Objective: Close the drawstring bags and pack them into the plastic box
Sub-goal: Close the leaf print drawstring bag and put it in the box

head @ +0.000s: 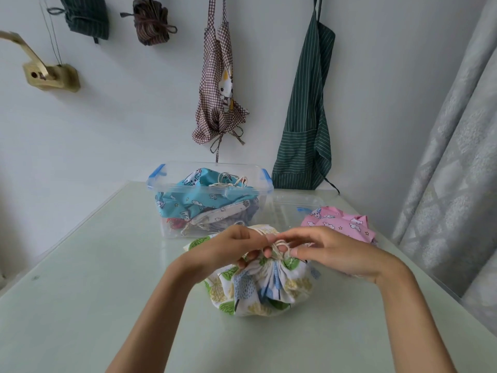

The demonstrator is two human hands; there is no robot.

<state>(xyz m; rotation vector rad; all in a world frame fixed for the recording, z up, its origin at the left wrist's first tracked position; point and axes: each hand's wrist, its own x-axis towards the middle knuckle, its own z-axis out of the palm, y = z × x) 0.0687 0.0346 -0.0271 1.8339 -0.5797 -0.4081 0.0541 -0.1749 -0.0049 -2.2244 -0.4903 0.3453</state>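
Your left hand [236, 244] and right hand [330, 251] both pinch the cord [279, 250] atop the leaf-print bag [258, 289], center frame on the surface [80, 292]. Box [209, 200] behind holds bags; pink bag [341, 223] sits right. No readable writing.

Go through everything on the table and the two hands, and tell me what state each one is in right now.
Leaf-print bag: mouth gathered shut, cord being tied.
Cord: looped around fingers of both hands.
Left hand: pinches the cord.
Right hand: holds the cord loop.
Plastic box: open, lid off, bags inside.
Blue bag: packed in the box.
Pink bag: on the table, not yet packed.
Lid: flat beside the box.
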